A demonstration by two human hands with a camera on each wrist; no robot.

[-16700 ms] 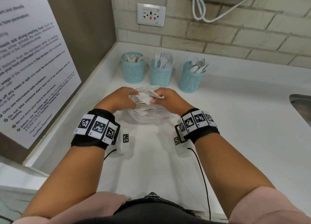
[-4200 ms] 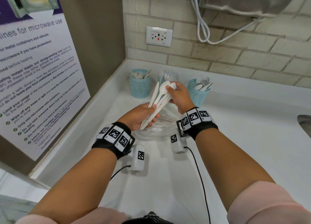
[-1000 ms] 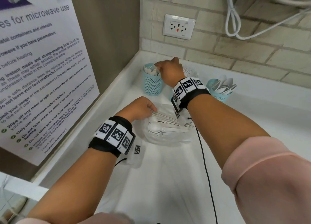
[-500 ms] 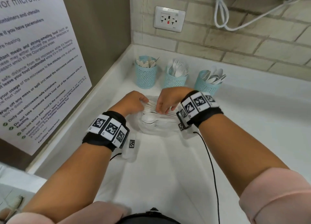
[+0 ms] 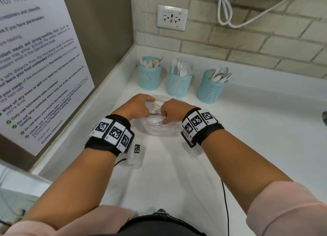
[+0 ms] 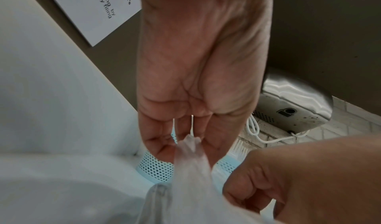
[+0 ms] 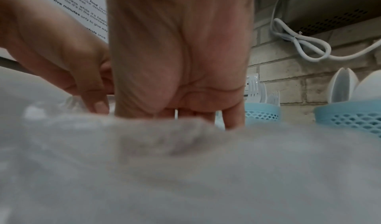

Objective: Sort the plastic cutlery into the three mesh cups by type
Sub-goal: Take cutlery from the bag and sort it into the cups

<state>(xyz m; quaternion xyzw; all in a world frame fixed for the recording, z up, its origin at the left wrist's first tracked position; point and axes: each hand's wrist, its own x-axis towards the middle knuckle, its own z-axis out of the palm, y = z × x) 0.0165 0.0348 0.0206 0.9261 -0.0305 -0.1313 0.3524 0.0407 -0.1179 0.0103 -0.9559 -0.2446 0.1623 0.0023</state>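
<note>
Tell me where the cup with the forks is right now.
In the head view the fork cup stands in the middle of the three blue mesh cups, between the knife cup and the spoon cup, just beyond the clear bag under both hands.

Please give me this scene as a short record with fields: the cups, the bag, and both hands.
left cup: light-blue mesh cup, knives
middle cup: light-blue mesh cup, forks
right cup: light-blue mesh cup, spoons
bag: clear plastic bag of white cutlery, on white counter
left hand: grips the bag
right hand: fingers curled in the bag; grip hidden
</note>
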